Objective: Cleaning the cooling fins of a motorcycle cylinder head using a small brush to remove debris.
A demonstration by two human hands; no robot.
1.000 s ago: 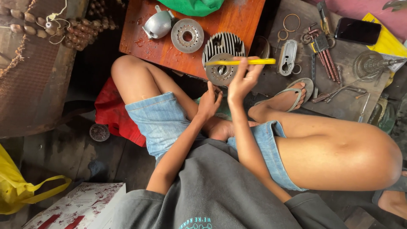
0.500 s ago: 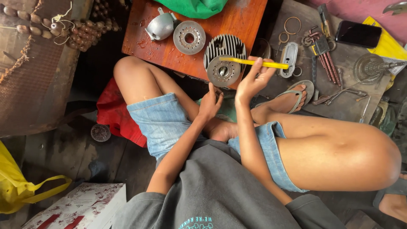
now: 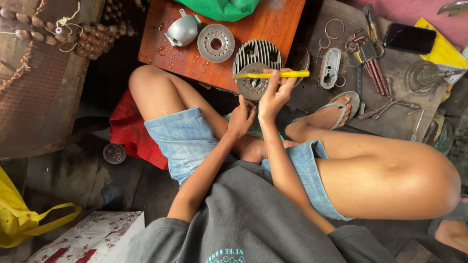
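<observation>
Right now our right hand pinches a thin yellow stick crosswise over the round metal disc, which lies at the near edge of the red wooden counter, at twelve o'clock from our knees. Our left hand floats loosely open just below the disc, gripping nothing. We judge the disc heavy, stiff and probably slick, best taken by its rim; the ribbed metal cover sits touching it at twelve o'clock.
</observation>
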